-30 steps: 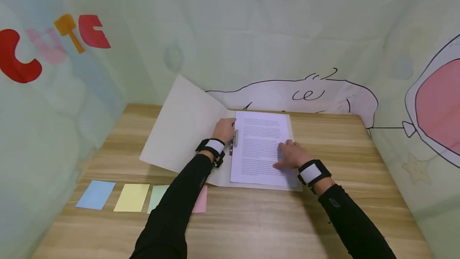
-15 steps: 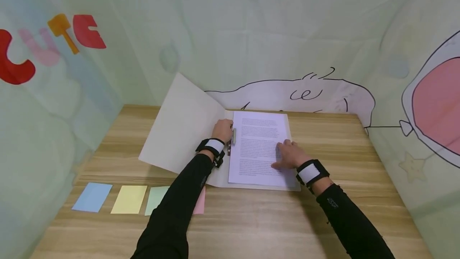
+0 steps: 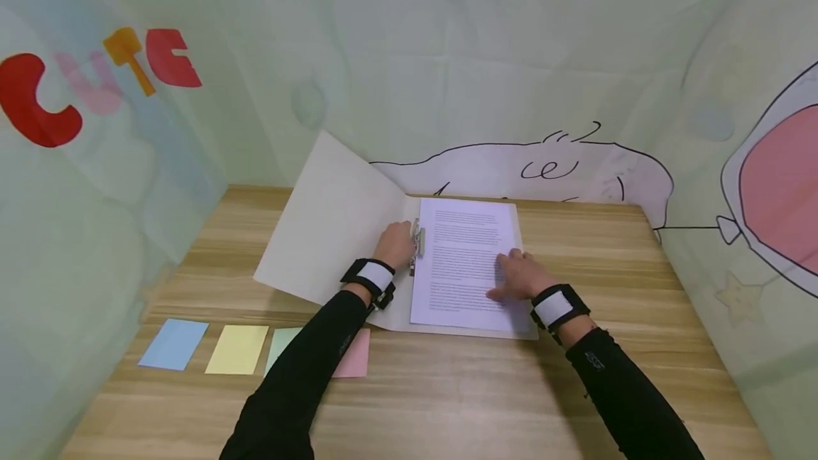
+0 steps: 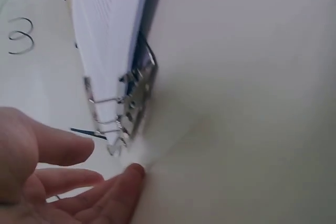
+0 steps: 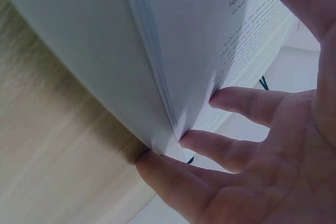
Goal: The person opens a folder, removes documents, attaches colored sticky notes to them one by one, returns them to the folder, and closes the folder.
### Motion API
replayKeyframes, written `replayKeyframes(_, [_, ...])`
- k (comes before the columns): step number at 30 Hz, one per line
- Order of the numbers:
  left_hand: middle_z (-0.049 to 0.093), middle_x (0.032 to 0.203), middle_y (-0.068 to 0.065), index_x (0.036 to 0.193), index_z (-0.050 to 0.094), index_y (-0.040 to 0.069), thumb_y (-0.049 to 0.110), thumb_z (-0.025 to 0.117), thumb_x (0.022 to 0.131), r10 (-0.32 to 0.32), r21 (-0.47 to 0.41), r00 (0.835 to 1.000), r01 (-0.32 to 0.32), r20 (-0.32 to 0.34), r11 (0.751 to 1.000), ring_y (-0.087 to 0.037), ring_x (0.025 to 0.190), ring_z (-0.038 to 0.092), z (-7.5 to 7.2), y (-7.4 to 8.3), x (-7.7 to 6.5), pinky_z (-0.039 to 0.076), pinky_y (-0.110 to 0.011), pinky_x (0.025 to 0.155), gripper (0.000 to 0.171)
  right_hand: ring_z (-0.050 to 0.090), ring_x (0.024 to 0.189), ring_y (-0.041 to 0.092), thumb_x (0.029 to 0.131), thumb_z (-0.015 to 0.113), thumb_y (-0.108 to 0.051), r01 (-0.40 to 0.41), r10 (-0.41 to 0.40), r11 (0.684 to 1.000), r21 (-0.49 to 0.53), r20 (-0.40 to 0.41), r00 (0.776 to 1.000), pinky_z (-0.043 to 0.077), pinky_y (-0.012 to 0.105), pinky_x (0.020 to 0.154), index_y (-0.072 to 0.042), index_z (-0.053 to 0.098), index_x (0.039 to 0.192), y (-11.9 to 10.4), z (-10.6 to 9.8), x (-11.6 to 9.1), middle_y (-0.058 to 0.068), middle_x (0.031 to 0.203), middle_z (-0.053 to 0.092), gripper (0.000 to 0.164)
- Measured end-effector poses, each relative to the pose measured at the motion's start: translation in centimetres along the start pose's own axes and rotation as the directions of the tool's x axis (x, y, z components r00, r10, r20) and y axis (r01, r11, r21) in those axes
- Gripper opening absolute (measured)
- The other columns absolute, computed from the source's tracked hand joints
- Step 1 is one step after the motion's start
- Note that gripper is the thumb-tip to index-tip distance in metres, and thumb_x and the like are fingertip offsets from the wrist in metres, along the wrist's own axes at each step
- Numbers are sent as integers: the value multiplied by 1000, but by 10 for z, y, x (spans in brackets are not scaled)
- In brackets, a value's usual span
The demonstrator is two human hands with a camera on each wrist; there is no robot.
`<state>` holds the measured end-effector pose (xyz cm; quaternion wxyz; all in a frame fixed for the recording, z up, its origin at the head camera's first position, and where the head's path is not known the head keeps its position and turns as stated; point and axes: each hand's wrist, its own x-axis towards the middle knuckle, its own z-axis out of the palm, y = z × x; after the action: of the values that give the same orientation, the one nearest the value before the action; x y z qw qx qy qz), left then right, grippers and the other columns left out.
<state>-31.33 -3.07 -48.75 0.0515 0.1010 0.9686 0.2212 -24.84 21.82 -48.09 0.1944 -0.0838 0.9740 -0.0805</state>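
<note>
Notes: nearest you on the counter (image 3: 447,403), a blue note (image 3: 173,344), yellow note (image 3: 237,350), green note (image 3: 277,345) and pink note (image 3: 358,357) lie in a row, apart from the folder (image 3: 396,314).
Right hand (image 3: 525,277): your fingers are spread, tips resting at the right edge of sheets and folder, pinching nothing.
Sheets (image 3: 460,268): flat inside the folder's right side; their placing looks done.
Left hand (image 3: 396,243): your fingers are parted beside the clip (image 3: 421,242), gripping nothing.
Clip: its bar lies along the sheets' left edge; you cannot tell whether it is fastened.
Cover (image 3: 326,226): raised leftward; closing it seems left undone.
</note>
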Motion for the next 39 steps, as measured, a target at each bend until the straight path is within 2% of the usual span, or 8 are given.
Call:
replayKeyframes(8, [52,74,-9,98,60,-3,15,52,95,56,-47,997,-53,58,998,-20,64,50,-6,6,-53,39,-28,51,19,43,104,35,76,75,-47,-14,14,1000,5,19,1000,42,46,84,0,43,137,-1,6,-1,24,125,45,84])
replayKeyframes(13, [53,76,-9,105,63,-2,21,57,93,111,7,991,-112,77,994,-21,67,48,-9,0,-87,39,-32,56,26,43,107,36,76,75,-47,14,-14,1000,12,7,1000,41,47,87,1,42,138,-2,11,0,25,127,44,85])
replayKeyframes(18, [62,91,-16,109,64,-3,24,59,92,143,69,986,-148,81,987,-26,80,58,-14,-5,-111,47,-37,68,32,42,108,37,77,75,-46,14,-14,1000,13,1,1000,41,48,88,2,42,137,-2,9,0,25,126,44,84])
replayKeyframes(21, [65,97,-17,107,66,-3,22,57,93,161,24,983,-164,85,986,-28,88,61,-17,-9,-124,49,-40,75,29,41,110,38,78,74,-46,15,-15,1000,13,5,1000,40,49,90,3,41,138,-2,7,0,26,127,43,84])
replayKeyframes(24, [65,88,-11,98,68,0,17,56,94,211,-63,973,-206,89,976,-24,81,61,-20,-17,-138,49,-37,71,21,40,115,41,78,73,-47,17,-17,1000,10,10,1000,38,51,94,2,39,139,-3,7,-1,27,131,41,86])
replayKeyframes(28, [58,73,1,92,69,3,13,54,95,290,-206,949,-261,127,943,-13,66,52,-30,-32,-155,44,-29,61,18,31,126,47,80,71,-47,18,-19,1000,20,14,1000,31,54,101,4,34,142,-4,6,-3,30,139,33,89])
replayKeyframes(33, [62,79,0,99,69,4,17,52,98,349,-314,919,-281,185,907,-9,68,49,-47,-51,-173,43,-26,63,22,26,130,49,81,70,-47,29,-29,999,14,12,1000,27,56,103,5,32,143,-4,6,-3,32,143,27,89])
replayKeyframes(39, [45,62,7,77,63,7,22,50,99,297,-340,925,-208,237,917,-6,54,40,-55,-69,-186,34,-23,50,29,26,130,51,82,70,-47,28,-28,1000,8,5,1000,28,57,102,6,32,143,2,6,-3,33,143,27,89])
